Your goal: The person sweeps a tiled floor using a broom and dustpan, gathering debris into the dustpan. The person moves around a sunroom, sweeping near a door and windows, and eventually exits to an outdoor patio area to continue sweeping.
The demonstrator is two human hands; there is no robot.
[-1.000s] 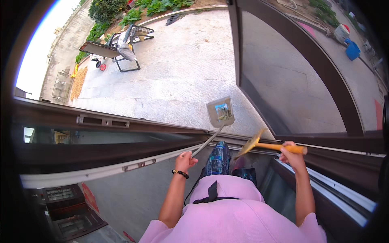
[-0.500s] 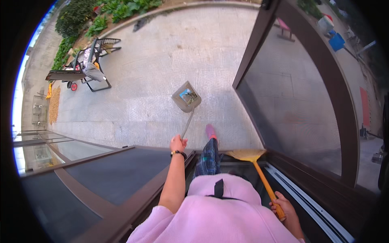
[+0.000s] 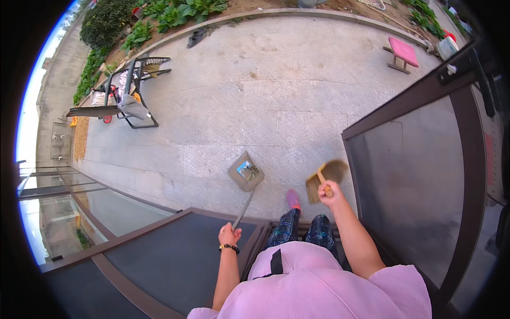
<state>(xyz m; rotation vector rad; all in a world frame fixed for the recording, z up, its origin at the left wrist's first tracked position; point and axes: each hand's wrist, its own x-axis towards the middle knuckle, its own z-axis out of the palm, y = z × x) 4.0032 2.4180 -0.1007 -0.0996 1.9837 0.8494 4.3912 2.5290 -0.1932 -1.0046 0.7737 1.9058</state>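
Note:
My left hand (image 3: 229, 234) is closed round the thin handle of a grey dustpan (image 3: 237, 178). The dustpan hangs out in front of me over the paving, with a small blue and dark patch in its pan that I cannot make out. A broom (image 3: 334, 172) with straw-coloured bristles is in my right hand (image 3: 330, 194), the fingers wrapped round its yellow-orange handle. Its bristles fan out just beyond that hand, slightly blurred, beside the glass door. One pink shoe (image 3: 293, 199) shows on the paving between the dustpan and the broom.
Brown-framed glass doors (image 3: 409, 154) stand to my right, with a dark panel (image 3: 175, 255) on my left. Ahead lies pale paving (image 3: 255, 95). A folding chair (image 3: 135, 101) with things on it is far left, a pink stool (image 3: 402, 51) far right. A kerbed plant bed (image 3: 170, 13) runs behind.
I have moved forward through the doorway. My right hand has swung the broom from low at my side to out in front, over the paving. The dustpan stays in my left hand.

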